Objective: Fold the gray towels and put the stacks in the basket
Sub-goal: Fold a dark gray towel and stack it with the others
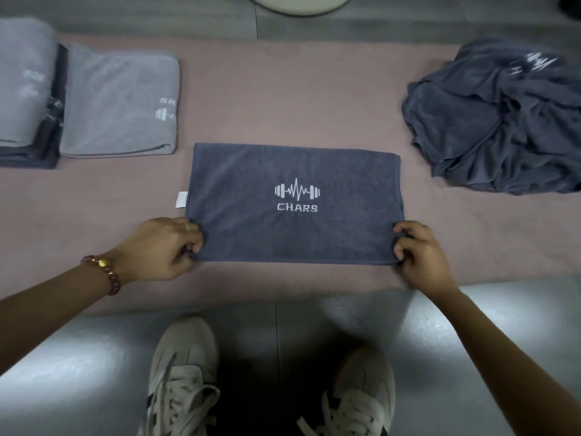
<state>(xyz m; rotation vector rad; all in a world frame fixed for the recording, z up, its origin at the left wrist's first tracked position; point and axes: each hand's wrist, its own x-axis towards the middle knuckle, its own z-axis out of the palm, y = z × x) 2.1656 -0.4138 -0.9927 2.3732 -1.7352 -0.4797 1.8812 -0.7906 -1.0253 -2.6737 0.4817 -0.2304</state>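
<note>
At lower left of centre, the left hand (163, 247) pinches the near left corner of a dark gray towel (251, 237). The right hand (419, 250) pinches its near right corner. The towel lies flat, logo up, at mid-frame on a pink mat (283, 99) spread over a glossy gray floor (94, 357). A folded light gray towel (119, 102) and a taller stack (25, 89) sit at upper left. A crumpled dark pile (496, 121) sits at upper right. Pale sneakers (182, 372) stand on the floor at the bottom.

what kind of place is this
Probably a gym or fitness studio, not certain: the dark gray towel carries a dumbbell logo, lies on a pink mat over a glossy gray floor, with matching folded towels nearby.
</note>
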